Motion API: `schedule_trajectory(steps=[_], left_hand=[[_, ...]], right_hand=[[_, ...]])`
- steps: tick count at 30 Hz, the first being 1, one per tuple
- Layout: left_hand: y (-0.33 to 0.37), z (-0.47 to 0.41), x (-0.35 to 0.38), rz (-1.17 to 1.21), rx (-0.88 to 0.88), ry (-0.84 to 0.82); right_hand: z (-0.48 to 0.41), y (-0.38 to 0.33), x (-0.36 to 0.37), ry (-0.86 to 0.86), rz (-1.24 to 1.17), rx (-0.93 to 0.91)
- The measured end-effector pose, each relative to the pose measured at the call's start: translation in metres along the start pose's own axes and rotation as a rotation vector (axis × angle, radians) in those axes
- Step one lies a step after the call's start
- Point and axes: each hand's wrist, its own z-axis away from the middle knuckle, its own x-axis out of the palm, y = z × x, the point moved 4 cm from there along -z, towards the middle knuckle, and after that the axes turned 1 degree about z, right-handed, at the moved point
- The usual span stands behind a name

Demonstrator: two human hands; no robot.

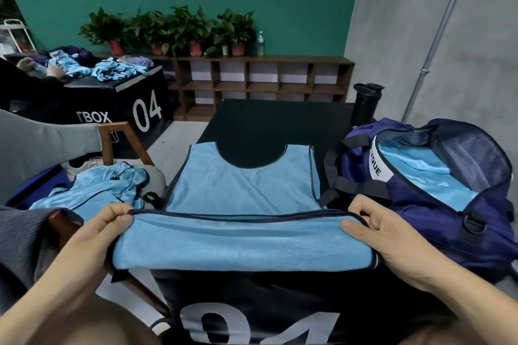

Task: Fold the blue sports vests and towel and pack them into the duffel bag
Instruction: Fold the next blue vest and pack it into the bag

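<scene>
— What does the label [379,166] on the duffel bag [420,232] say?
— Only "QUE" shows; the rest curves out of sight.
— And the blue cloth [429,179] inside?
— Vest or towel, can't tell. The "04" [252,328] on the worktop [266,120] front runs off the bottom edge.

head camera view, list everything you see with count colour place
vest: one, light blue with dark trim, flat on the near box, lower hem lifted
vest pile: count unclear, light blue, by the chair at left
duffel bag: one, dark blue, open, on the right, light blue fabric inside
near box: one, black with white 04, under the vest
far box: one, black with white 04, back left, blue clothes on top
chair: one, brown wood, left
shelf: one, brown, along the green wall
potted plants: a row, green, on the shelf
shaker bottle: one, black, behind the bag
left hand: pinches the hem's left corner
right hand: pinches the hem's right corner
</scene>
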Motion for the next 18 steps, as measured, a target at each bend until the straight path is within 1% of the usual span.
schedule_trajectory(steps=[3, 5, 9, 11, 14, 18], left_hand=[[0.004, -0.008, 0.006, -0.049, 0.012, 0.053], [0.017, -0.021, 0.018, -0.109, 0.027, 0.055], [0.044, -0.075, 0.032, -0.272, 0.111, 0.086], [0.05, -0.115, 0.033, -0.357, 0.158, 0.102], [0.052, -0.176, 0.038, -0.43, 0.168, 0.116], [0.043, -0.24, 0.055, -0.474, 0.101, 0.147]], right_hand=[[-0.009, -0.007, 0.002, 0.045, 0.006, 0.026], [-0.024, -0.018, 0.001, 0.077, 0.028, 0.009], [-0.074, -0.029, -0.016, 0.131, 0.183, 0.011], [-0.108, -0.031, -0.027, 0.165, 0.193, 0.018], [-0.167, -0.026, -0.045, 0.319, 0.212, 0.011], [-0.24, -0.009, -0.059, 0.537, 0.36, 0.026]])
